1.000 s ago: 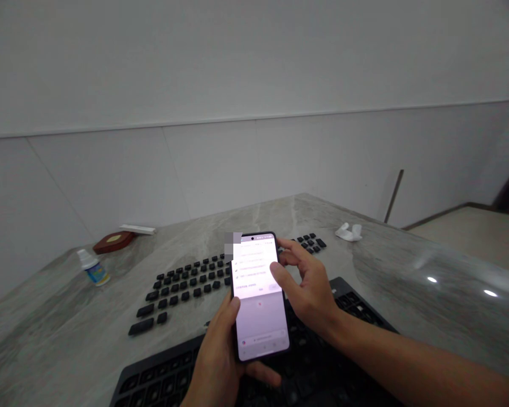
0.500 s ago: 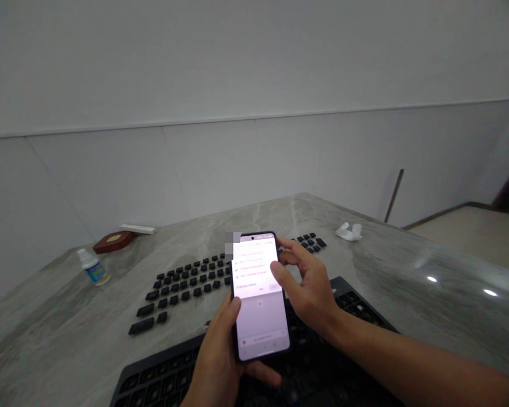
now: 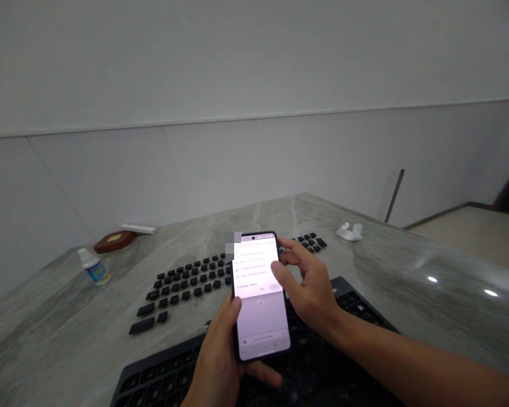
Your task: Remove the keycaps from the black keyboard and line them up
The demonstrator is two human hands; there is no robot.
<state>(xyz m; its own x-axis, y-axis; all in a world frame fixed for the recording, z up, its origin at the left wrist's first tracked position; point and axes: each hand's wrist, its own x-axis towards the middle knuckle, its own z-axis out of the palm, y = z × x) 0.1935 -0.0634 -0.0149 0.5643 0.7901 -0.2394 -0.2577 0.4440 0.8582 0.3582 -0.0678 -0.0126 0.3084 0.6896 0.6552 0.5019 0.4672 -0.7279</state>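
Note:
A black smartphone (image 3: 259,316) with a lit screen stands upright above the table. My left hand (image 3: 220,356) grips its lower part, thumb on the left edge and fingers curled beneath. My right hand (image 3: 307,288) steadies its right side, fingers bent behind the upper edge and thumb hovering over the screen. Under both hands lies a black keyboard frame (image 3: 161,379) with its keycaps removed. Several loose black keycaps (image 3: 186,282) are laid out in rows on the marble table (image 3: 385,271) beyond the phone.
A small white bottle with a blue label (image 3: 94,268) stands at the left. Behind it lie a dark red oval object (image 3: 113,241) and a white strip (image 3: 138,228). A white crumpled item (image 3: 349,232) rests at the right rear. White walls enclose the table.

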